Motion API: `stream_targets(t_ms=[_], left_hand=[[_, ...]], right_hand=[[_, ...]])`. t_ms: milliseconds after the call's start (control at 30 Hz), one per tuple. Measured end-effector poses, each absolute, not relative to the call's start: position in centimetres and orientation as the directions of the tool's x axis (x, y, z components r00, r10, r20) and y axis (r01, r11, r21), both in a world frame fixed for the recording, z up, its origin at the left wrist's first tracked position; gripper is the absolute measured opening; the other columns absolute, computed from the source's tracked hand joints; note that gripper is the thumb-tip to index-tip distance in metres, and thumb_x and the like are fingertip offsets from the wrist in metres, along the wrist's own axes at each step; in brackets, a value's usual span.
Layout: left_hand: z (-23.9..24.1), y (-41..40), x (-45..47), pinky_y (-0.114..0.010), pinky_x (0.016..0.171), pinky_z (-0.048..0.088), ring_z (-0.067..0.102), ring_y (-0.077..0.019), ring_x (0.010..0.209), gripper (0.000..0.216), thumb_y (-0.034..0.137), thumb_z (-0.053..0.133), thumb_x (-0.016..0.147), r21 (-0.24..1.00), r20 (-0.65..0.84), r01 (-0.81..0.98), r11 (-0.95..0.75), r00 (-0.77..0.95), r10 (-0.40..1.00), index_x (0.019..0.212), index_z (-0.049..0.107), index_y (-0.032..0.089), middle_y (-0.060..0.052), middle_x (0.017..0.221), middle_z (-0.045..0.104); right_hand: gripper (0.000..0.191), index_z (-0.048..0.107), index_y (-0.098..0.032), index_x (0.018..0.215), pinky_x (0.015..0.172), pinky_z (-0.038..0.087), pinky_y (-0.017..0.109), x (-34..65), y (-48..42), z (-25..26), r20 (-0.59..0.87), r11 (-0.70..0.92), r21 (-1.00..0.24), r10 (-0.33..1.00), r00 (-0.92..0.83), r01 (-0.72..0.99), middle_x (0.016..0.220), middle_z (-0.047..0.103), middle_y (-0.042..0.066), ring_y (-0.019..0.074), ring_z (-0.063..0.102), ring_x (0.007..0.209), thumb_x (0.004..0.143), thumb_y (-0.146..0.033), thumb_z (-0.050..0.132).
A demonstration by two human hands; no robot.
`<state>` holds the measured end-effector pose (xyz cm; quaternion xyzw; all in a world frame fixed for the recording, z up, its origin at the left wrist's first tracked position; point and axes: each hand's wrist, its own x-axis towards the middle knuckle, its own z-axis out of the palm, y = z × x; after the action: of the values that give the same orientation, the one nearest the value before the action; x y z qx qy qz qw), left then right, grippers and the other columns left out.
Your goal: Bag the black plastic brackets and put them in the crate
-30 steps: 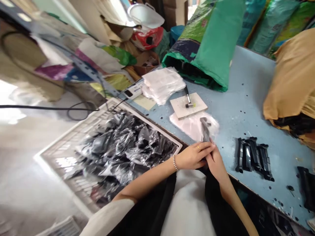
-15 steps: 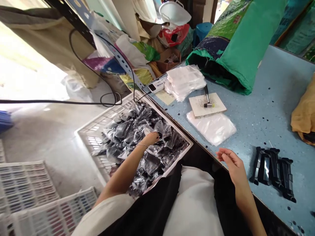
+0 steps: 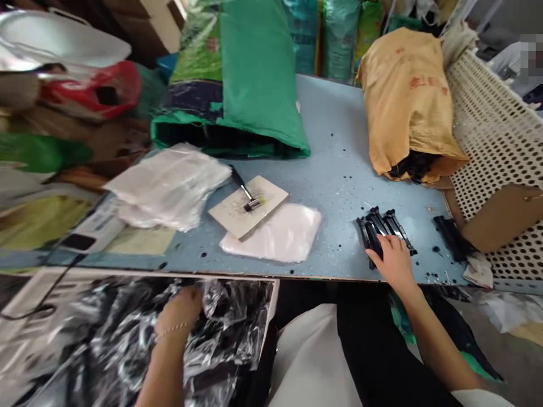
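My left hand (image 3: 180, 311), blurred by motion, is over a pale plastic crate (image 3: 275, 316). Under and around it lie many black parts in clear plastic bags (image 3: 229, 305); its fingertips cannot be made out. On the blue table, my right hand (image 3: 394, 261) reaches onto a small group of black plastic parts with shiny strips (image 3: 377, 223). Its thumb is spread from the fingers and touches the near side of the group, with no closed grip visible. The palm side is hidden.
A small hammer (image 3: 251, 202) rests on a pale board (image 3: 241, 226), partly over clear bags (image 3: 292, 234). More bags (image 3: 169, 181) lie left, beside a power strip (image 3: 91, 229). Behind are a green sack (image 3: 263, 85) and a tan sack (image 3: 407, 96). A perforated crate (image 3: 496, 124) stands right.
The view has swung right. My right hand has moved from the table's front edge onto the black parts. My left hand stays over the crate.
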<state>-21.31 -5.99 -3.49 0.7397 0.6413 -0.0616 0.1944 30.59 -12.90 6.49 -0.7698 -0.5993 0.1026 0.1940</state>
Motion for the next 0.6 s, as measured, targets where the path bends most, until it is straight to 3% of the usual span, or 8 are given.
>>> stream_targets(t_ms=[67,100,200,267,367,433,533,600], left_hand=[[-1.0,-6.3,-17.9,-0.051,0.062,0.059,0.071,-0.0333,0.064,0.027,0.044,0.047,0.092,0.261,-0.089,0.961,0.086,-0.065,0.994,0.084,0.067,0.028,-0.005,0.070,0.068],[0.3,-6.5,-15.5,-0.050,0.069,0.061,0.073,-0.0324,0.075,0.027,0.043,0.045,0.095,0.368,0.036,0.926,0.089,-0.110,0.993,0.090,0.066,0.027,-0.006,0.081,0.072],[3.1,-6.1,-6.9,-0.043,0.081,0.060,0.071,-0.0263,0.084,0.020,0.038,0.051,0.098,0.562,0.223,0.791,-0.242,0.136,0.965,0.095,0.065,0.023,-0.007,0.091,0.070],[3.5,-4.6,-2.0,-0.041,0.084,0.059,0.069,-0.0253,0.088,0.019,0.035,0.053,0.099,0.604,0.310,0.726,-0.330,0.168,0.936,0.100,0.064,0.020,-0.011,0.100,0.068],[2.8,-1.6,1.7,-0.044,0.086,0.056,0.067,-0.0298,0.094,0.015,0.030,0.062,0.094,0.610,0.231,0.724,-0.322,0.227,0.946,0.086,0.062,0.018,-0.015,0.096,0.067],[2.2,0.0,1.8,-0.039,0.083,0.055,0.068,-0.0273,0.089,0.017,0.023,0.063,0.091,0.681,0.061,0.697,-0.224,0.251,0.966,0.074,0.061,0.019,-0.012,0.088,0.068],[2.0,1.3,0.3,-0.031,0.073,0.052,0.067,-0.0204,0.073,0.021,0.024,0.061,0.088,0.777,-0.094,0.624,-0.082,0.243,0.965,0.068,0.063,0.019,-0.005,0.073,0.068],[2.1,1.4,-0.4,-0.028,0.066,0.051,0.064,-0.0179,0.063,0.024,0.030,0.059,0.090,0.801,-0.115,0.597,-0.041,0.220,0.969,0.069,0.065,0.019,-0.001,0.063,0.066]], right_hand=[[0.054,0.061,-0.015,0.139,0.099,0.046,0.060,30.7,-13.1,5.3,0.043,-0.258,-0.246,0.960,0.276,0.934,0.127,0.060,0.024,0.0427,0.055,0.116,0.093,-0.044,0.062],[0.057,0.057,-0.015,0.143,0.098,0.047,0.060,30.5,-13.2,4.7,0.020,-0.247,-0.211,0.966,0.257,0.946,0.129,0.058,0.025,0.0425,0.055,0.116,0.093,-0.041,0.061],[0.064,0.050,-0.014,0.150,0.099,0.048,0.057,29.8,-13.3,3.3,-0.007,-0.188,-0.221,0.981,0.192,0.957,0.134,0.054,0.025,0.0414,0.057,0.116,0.093,-0.039,0.062],[0.066,0.050,-0.011,0.148,0.098,0.049,0.058,30.2,-13.3,2.8,-0.029,-0.205,-0.254,0.978,0.204,0.945,0.128,0.058,0.025,0.0422,0.058,0.116,0.091,-0.041,0.063],[0.058,0.059,-0.011,0.137,0.098,0.049,0.058,31.7,-13.3,2.9,-0.073,-0.274,-0.372,0.961,0.266,0.887,0.120,0.065,0.023,0.0408,0.061,0.115,0.088,-0.042,0.063],[0.052,0.067,-0.016,0.127,0.096,0.052,0.053,32.5,-13.2,3.4,-0.156,-0.327,-0.570,0.944,0.291,0.754,0.117,0.069,0.018,0.0359,0.065,0.109,0.084,-0.045,0.068],[0.049,0.073,-0.019,0.113,0.080,0.057,0.041,31.5,-12.7,4.6,-0.367,-0.409,-0.873,0.910,0.193,0.267,0.106,0.075,0.010,0.0264,0.069,0.090,0.076,-0.051,0.077],[0.043,0.076,-0.018,0.103,0.073,0.058,0.036,29.2,-12.2,4.9,-0.453,-0.447,-0.886,0.892,0.016,-0.124,0.098,0.077,0.009,0.0229,0.070,0.082,0.076,-0.050,0.079]])
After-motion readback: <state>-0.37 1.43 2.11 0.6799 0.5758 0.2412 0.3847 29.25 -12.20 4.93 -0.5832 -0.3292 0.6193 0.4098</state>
